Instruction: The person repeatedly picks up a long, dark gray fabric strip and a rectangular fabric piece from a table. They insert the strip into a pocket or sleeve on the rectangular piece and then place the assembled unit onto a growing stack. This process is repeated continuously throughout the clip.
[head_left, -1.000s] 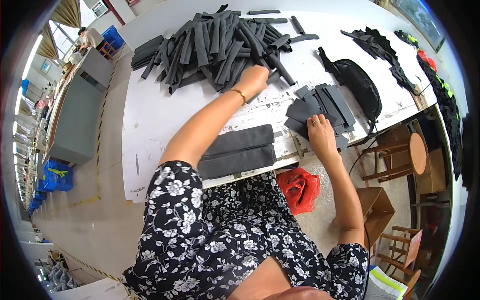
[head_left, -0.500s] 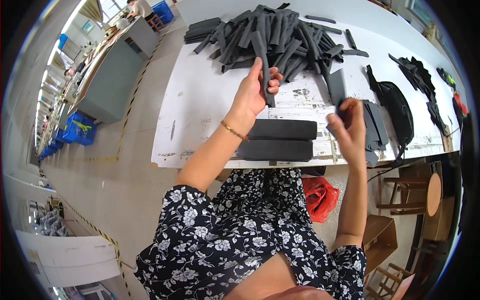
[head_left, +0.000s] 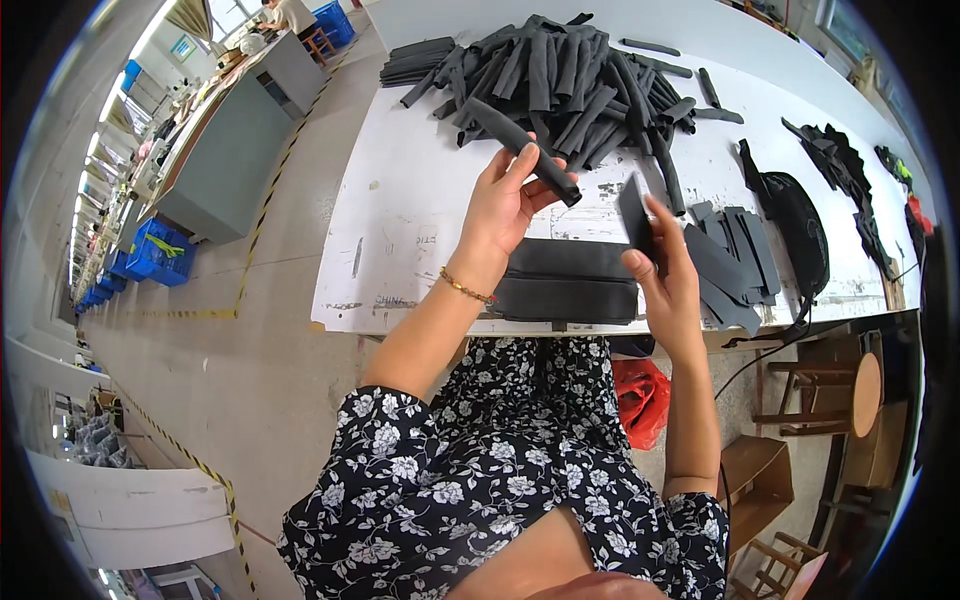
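My left hand (head_left: 503, 205) grips a dark fabric tube (head_left: 505, 130), tilted, its open end toward the lower right. In my right hand (head_left: 668, 280) is a thin flat dark-grey strip (head_left: 635, 212), held upright between thumb and fingers, apart from the tube. Two neat rows of flat black pieces (head_left: 570, 298) lie at the near table edge, between my forearms. Beside my right hand, loose flat grey strips (head_left: 735, 260) are fanned out. Beyond both hands rises a heap of similar dark tubes (head_left: 555, 75).
The white table (head_left: 375, 220) has worn patches. A flat stack of dark pieces (head_left: 415, 62) sits at its far left. On the right lie a black pouch (head_left: 790, 215) and tangled black fabric (head_left: 845, 170). Below are a wooden stool (head_left: 865, 395) and a red plastic bag (head_left: 642, 400).
The tube in my left hand has turned from near upright to slanting, its near end swinging right. My right hand has moved left with the strip, away from the loose strips.
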